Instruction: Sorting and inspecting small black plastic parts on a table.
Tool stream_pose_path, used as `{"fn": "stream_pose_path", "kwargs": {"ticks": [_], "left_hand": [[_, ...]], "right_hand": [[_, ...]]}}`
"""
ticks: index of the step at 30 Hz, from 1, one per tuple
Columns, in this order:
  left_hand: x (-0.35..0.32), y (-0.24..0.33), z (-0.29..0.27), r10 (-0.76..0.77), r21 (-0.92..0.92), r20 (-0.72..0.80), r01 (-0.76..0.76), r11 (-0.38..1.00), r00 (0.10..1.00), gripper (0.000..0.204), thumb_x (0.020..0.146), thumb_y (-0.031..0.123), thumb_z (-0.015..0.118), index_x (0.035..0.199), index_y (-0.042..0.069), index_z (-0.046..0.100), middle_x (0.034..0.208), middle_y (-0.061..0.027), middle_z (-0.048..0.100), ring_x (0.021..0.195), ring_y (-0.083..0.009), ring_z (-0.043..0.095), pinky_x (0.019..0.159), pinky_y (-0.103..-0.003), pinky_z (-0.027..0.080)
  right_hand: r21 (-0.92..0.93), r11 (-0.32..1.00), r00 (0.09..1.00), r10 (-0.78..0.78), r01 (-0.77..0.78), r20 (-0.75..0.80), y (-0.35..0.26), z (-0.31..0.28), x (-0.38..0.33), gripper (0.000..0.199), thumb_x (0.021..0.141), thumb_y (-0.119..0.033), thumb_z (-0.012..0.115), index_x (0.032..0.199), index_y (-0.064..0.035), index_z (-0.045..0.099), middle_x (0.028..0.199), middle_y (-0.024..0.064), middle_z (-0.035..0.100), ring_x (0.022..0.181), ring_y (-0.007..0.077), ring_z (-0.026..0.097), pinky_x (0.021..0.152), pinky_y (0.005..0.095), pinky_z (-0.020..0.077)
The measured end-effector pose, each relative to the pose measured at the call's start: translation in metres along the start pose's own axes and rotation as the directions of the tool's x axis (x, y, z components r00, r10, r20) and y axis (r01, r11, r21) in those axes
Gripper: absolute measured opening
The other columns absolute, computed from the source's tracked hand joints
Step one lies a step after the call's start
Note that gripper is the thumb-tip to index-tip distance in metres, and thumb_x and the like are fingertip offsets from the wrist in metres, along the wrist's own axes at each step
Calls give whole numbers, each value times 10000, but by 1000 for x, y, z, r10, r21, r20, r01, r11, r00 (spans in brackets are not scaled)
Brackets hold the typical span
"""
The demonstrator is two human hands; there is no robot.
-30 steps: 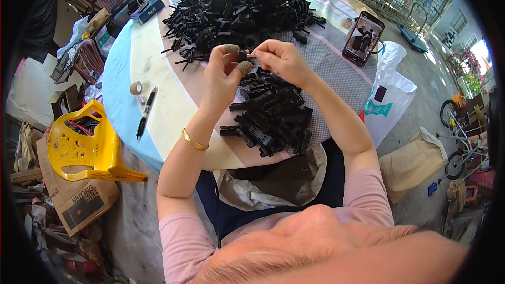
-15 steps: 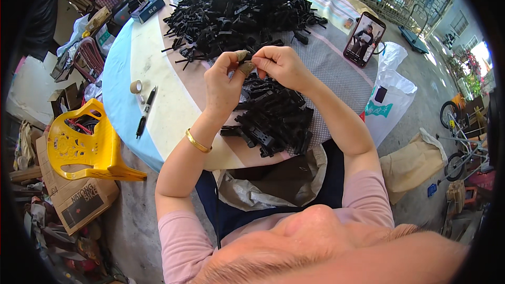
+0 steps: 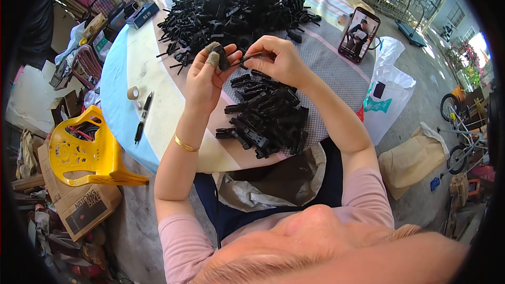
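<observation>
Your left hand (image 3: 202, 81) has shifted left since half a second ago, opening a gap from your right hand (image 3: 284, 63). Your left fingers, some in tan covers (image 3: 212, 59), curl partly around a small black part (image 3: 223, 59); your right thumb and forefinger pinch a thin dark strip (image 3: 249, 57) that reaches toward it, whether joined you cannot tell. The part looks chunky and matte, held above the table. Just beyond your fingers spreads a large black pile (image 3: 231, 18); nearer you lies a smaller pile (image 3: 268, 113). Farther out are a pen (image 3: 142, 118), a tape roll (image 3: 132, 93) and a phone (image 3: 359, 35).
</observation>
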State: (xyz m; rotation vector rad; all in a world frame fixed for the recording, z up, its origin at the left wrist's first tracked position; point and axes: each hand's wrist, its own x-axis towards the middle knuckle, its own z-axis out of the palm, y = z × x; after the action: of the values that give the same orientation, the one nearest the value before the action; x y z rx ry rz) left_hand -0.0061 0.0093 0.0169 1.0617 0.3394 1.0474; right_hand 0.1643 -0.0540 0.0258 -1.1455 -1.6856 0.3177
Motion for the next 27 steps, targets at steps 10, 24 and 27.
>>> {"fn": "stream_pose_path", "kwargs": {"ticks": [10,24,27], "left_hand": [[-8,-5,4,-166,274,219,102,956,961,386,865,16,445,1241,-19,369,1066,-114,536,971,-192,555,848,-332,476],[-9,-11,6,-20,382,182,-51,923,983,335,798,-47,534,1117,-11,437,947,-76,572,848,-117,565,770,-237,477],[-10,-15,7,43,416,190,-120,901,981,310,814,-30,526,1112,-13,441,945,-87,574,843,-134,575,774,-252,484]], "right_hand": [[333,938,995,100,-97,9,-4,3,-2,121,749,-59,669,813,6,591,738,13,602,677,42,544,596,179,452],[237,897,918,318,-373,239,-8,-1,1,193,833,-158,574,793,20,636,603,14,576,533,50,497,493,184,399],[292,900,939,269,-325,216,-2,2,-2,196,840,-207,579,894,-34,653,587,-25,551,481,6,436,412,151,318]]}}
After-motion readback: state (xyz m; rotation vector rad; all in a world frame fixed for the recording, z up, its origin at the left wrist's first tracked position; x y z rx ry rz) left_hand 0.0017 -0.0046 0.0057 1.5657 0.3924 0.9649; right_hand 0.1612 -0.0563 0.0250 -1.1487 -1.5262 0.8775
